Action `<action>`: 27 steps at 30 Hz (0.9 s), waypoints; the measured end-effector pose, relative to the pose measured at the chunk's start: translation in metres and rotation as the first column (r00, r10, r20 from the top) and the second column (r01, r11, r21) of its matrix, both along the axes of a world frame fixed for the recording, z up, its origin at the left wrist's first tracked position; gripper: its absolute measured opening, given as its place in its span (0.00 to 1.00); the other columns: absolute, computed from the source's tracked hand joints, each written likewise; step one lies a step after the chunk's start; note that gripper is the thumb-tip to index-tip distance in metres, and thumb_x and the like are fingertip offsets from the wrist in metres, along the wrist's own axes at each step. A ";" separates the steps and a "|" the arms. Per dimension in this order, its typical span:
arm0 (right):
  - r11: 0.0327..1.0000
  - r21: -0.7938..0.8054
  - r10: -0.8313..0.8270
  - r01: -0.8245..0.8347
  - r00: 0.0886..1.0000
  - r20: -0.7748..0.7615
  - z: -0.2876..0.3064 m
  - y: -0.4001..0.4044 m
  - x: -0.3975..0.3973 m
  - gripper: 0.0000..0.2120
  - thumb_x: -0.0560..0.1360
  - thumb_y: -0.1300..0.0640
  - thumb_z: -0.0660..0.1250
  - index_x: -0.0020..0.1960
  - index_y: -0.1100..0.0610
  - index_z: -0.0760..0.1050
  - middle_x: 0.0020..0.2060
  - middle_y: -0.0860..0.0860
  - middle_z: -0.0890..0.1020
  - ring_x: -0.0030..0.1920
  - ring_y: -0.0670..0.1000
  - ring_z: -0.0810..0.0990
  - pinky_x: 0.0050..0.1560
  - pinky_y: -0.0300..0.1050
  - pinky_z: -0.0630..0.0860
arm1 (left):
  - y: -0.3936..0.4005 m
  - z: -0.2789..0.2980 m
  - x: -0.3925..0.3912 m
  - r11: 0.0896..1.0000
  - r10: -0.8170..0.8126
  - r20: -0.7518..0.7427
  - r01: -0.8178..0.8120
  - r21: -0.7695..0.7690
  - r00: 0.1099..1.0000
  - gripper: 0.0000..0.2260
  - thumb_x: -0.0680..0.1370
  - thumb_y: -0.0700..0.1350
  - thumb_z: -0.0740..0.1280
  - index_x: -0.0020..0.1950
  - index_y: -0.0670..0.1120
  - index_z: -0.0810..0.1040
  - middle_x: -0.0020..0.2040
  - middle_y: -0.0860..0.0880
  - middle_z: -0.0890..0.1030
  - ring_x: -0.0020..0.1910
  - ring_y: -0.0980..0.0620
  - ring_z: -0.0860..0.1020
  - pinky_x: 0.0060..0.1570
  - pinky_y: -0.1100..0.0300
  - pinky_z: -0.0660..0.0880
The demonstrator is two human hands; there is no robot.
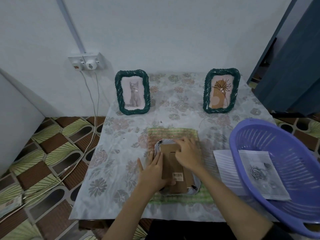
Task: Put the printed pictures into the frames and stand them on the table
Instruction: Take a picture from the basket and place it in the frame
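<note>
Head view: I see my two hands low in the middle, both arms reaching forward from the bottom edge. A frame (pixel 174 168) lies face down on a green cloth (pixel 173 134) on the tabletop (pixel 117 153). Its brown cardboard back is up, with a small barcode sticker near me. My left hand (pixel 152 172) lies on the left side of the frame, fingers straight and close together, pointing away from me and pressing on the back. My right hand (pixel 187 155) is bent over the far right part of the back, fingers curled down at the top edge. I cannot tell if they pinch something there.

Two green frames stand upright at the far side of the tabletop, well apart. The left one (pixel 132 92) shows a grey cat. The right one (pixel 221 90) shows a flower drawing.

A purple basket (pixel 259 135) sits at the right, hanging over the tabletop edge. A printed rose picture (pixel 259 174) lies inside it. A white sheet (pixel 223 163) lies partly under the basket.
</note>
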State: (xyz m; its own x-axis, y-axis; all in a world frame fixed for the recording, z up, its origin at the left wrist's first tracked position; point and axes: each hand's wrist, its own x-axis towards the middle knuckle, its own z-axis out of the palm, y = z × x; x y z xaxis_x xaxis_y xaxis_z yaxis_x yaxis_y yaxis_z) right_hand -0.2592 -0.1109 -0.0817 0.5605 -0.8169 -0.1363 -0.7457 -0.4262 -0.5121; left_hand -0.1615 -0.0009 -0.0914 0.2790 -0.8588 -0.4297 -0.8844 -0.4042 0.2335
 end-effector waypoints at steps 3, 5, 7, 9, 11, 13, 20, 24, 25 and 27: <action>0.986 0.008 0.166 -0.165 0.983 -0.084 -0.001 -0.001 0.021 0.24 0.77 0.59 0.55 0.74 0.52 0.60 0.70 0.51 0.65 0.71 0.53 0.57 0.69 0.55 0.58 | -0.002 0.000 0.001 0.999 -0.034 0.087 0.035 -0.006 0.996 0.49 0.70 0.69 0.62 0.78 0.47 0.40 0.78 0.52 0.41 0.76 0.49 0.36 0.65 0.32 0.32; 0.979 0.040 0.203 -0.199 0.971 -0.128 -0.002 -0.005 0.030 0.24 0.78 0.56 0.54 0.74 0.51 0.60 0.71 0.50 0.64 0.72 0.54 0.56 0.70 0.58 0.56 | -0.003 -0.002 0.001 0.999 -0.038 0.098 0.039 -0.007 0.994 0.50 0.69 0.70 0.62 0.78 0.48 0.40 0.78 0.53 0.42 0.76 0.49 0.35 0.65 0.31 0.32; 0.972 0.055 0.234 -0.228 0.959 -0.163 -0.005 -0.007 0.034 0.24 0.78 0.56 0.54 0.74 0.51 0.60 0.70 0.51 0.64 0.71 0.54 0.56 0.69 0.59 0.57 | -0.001 -0.004 0.002 0.999 -0.034 0.093 0.036 -0.011 0.995 0.50 0.69 0.71 0.62 0.78 0.49 0.40 0.78 0.53 0.42 0.76 0.50 0.35 0.65 0.31 0.33; 0.969 0.039 0.247 -0.244 0.955 -0.166 -0.006 -0.007 0.034 0.24 0.78 0.56 0.54 0.73 0.52 0.62 0.69 0.51 0.65 0.70 0.54 0.57 0.68 0.58 0.58 | 0.000 -0.006 0.004 0.999 -0.032 0.084 0.034 -0.022 0.996 0.49 0.69 0.71 0.62 0.78 0.49 0.40 0.78 0.54 0.42 0.76 0.50 0.35 0.65 0.31 0.33; 0.973 0.036 0.231 -0.228 0.964 -0.134 -0.006 -0.006 0.035 0.23 0.77 0.57 0.55 0.72 0.53 0.64 0.68 0.51 0.66 0.70 0.54 0.58 0.68 0.58 0.58 | 0.000 -0.007 0.005 0.999 -0.030 0.078 0.033 -0.033 0.996 0.49 0.69 0.71 0.61 0.78 0.49 0.40 0.78 0.54 0.42 0.76 0.50 0.35 0.65 0.31 0.33; 0.979 0.061 0.200 -0.195 0.974 -0.103 -0.004 -0.007 0.038 0.22 0.76 0.58 0.56 0.70 0.53 0.66 0.67 0.51 0.67 0.70 0.54 0.58 0.69 0.58 0.57 | 0.001 -0.007 0.005 0.999 -0.033 0.087 0.036 -0.032 0.996 0.49 0.69 0.71 0.61 0.78 0.50 0.39 0.78 0.54 0.42 0.76 0.50 0.36 0.65 0.30 0.33; 0.977 0.190 0.107 -0.099 0.994 -0.032 -0.004 -0.012 0.039 0.19 0.73 0.62 0.55 0.61 0.51 0.71 0.64 0.50 0.68 0.69 0.52 0.58 0.69 0.60 0.53 | 0.002 -0.007 0.004 0.999 -0.036 0.100 0.039 -0.032 0.994 0.49 0.69 0.72 0.60 0.78 0.48 0.39 0.78 0.54 0.42 0.76 0.50 0.36 0.65 0.31 0.33; 0.989 0.075 0.129 -0.126 0.991 -0.036 -0.010 -0.002 0.030 0.19 0.75 0.61 0.55 0.63 0.50 0.70 0.63 0.48 0.68 0.67 0.52 0.59 0.66 0.59 0.55 | 0.001 -0.005 0.004 1.000 -0.021 0.072 0.023 -0.021 0.997 0.48 0.70 0.70 0.61 0.78 0.49 0.40 0.78 0.54 0.43 0.76 0.50 0.35 0.64 0.31 0.32; 0.989 0.042 0.141 -0.139 0.989 -0.045 -0.010 0.002 0.027 0.19 0.75 0.60 0.55 0.64 0.50 0.70 0.65 0.48 0.67 0.67 0.53 0.58 0.67 0.59 0.55 | 0.001 -0.005 0.004 1.000 -0.019 0.069 0.020 -0.014 0.997 0.48 0.70 0.70 0.61 0.78 0.49 0.40 0.78 0.54 0.43 0.76 0.50 0.35 0.64 0.31 0.32; 0.981 -0.040 0.184 -0.188 0.979 -0.087 -0.010 0.006 0.021 0.20 0.76 0.59 0.55 0.67 0.50 0.69 0.67 0.47 0.66 0.68 0.53 0.58 0.67 0.58 0.56 | 0.000 -0.005 0.005 1.000 -0.018 0.072 0.018 -0.005 0.997 0.48 0.70 0.70 0.61 0.78 0.49 0.40 0.78 0.54 0.42 0.75 0.50 0.35 0.64 0.31 0.32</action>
